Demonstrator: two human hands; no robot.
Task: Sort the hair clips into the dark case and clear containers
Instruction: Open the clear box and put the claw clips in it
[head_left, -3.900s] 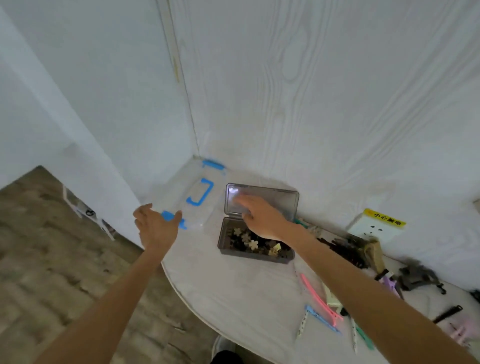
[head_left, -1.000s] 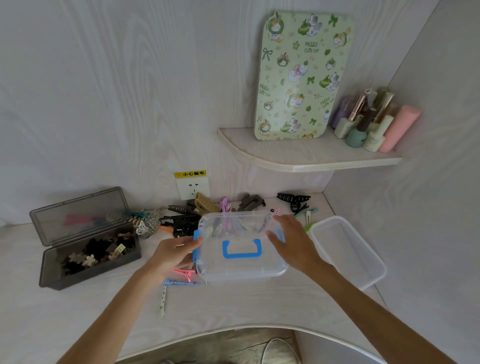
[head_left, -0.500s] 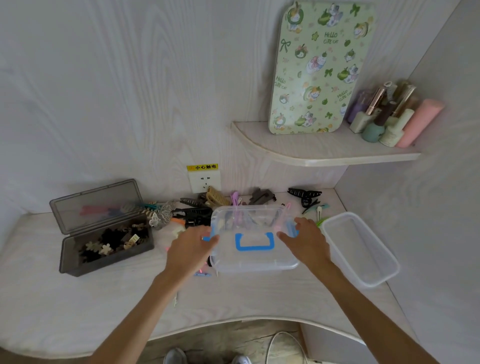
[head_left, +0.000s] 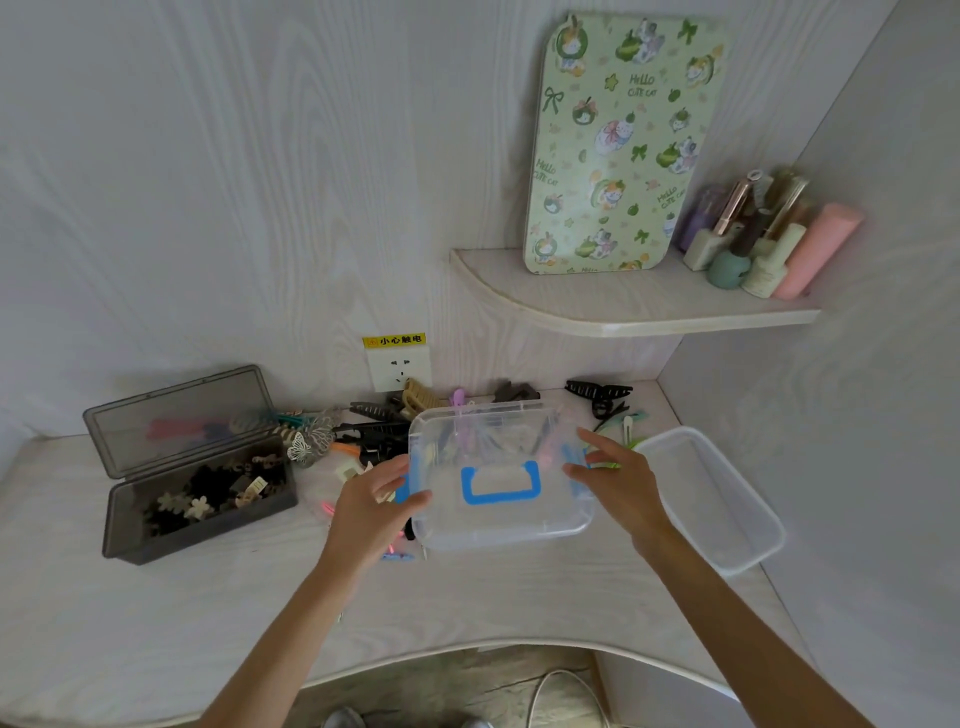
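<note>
- The clear plastic box with a blue handle (head_left: 498, 480) sat on the pale wooden desk (head_left: 467, 597), near the middle.
- The left hand (head_left: 371, 506) was at the box's left end, with its fingers curled around the blue latch there.
- The right hand (head_left: 615, 480) was at the box's right end; its fingers were spread out, and I could not tell if they were gripping the box.
- The dark grey see-through case (head_left: 200, 501) stood well to the left with its lid up. Small black and cream flower clips (head_left: 200, 493) lay inside it.
- A clear empty tub with no lid (head_left: 717, 499) sat just to the right of the box.
- A pile of mixed hair clips (head_left: 374, 431) lay behind the box, by the white wall socket (head_left: 399, 368).
- A big black claw clip (head_left: 597, 392) lay near the back corner.
- A green cat-picture board (head_left: 618, 145) stood on the small corner shelf (head_left: 623, 306) above.
</note>
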